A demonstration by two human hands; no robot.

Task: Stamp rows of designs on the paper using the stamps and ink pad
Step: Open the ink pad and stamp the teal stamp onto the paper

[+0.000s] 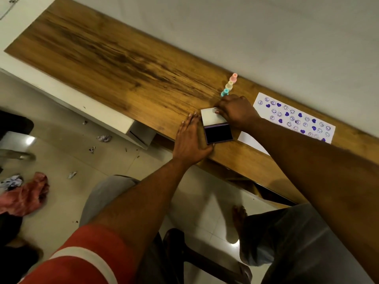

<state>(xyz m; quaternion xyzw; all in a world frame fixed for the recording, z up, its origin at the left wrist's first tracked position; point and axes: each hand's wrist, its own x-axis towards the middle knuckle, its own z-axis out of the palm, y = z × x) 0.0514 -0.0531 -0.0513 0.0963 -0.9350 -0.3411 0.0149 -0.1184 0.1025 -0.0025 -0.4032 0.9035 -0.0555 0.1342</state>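
Ink pad [218, 133] sits open on the wooden table [114, 64] near its front edge, dark pad face up, pale lid [212, 115] hinged back on the far side; no brand or label readable on it. Left hand [189, 140] lies flat on the table with fingers [191, 119] extended and together, pressed against the left side of the ink pad case, not wrapped around anything. Right hand [235, 112] rests over the far right corner of the lid, fingers curled down touching the lid edge; cannot tell if it pinches the lid or holds something under the palm. Stamps [229, 85], pink, cream and teal, stand in a row just beyond the right hand by the wall. Paper [295, 117] lies to the right of the ink pad, near it, covered in rows of purple smiley faces and solid hearts; no text legible. Second blank sheet [251, 140] partly under the right forearm.
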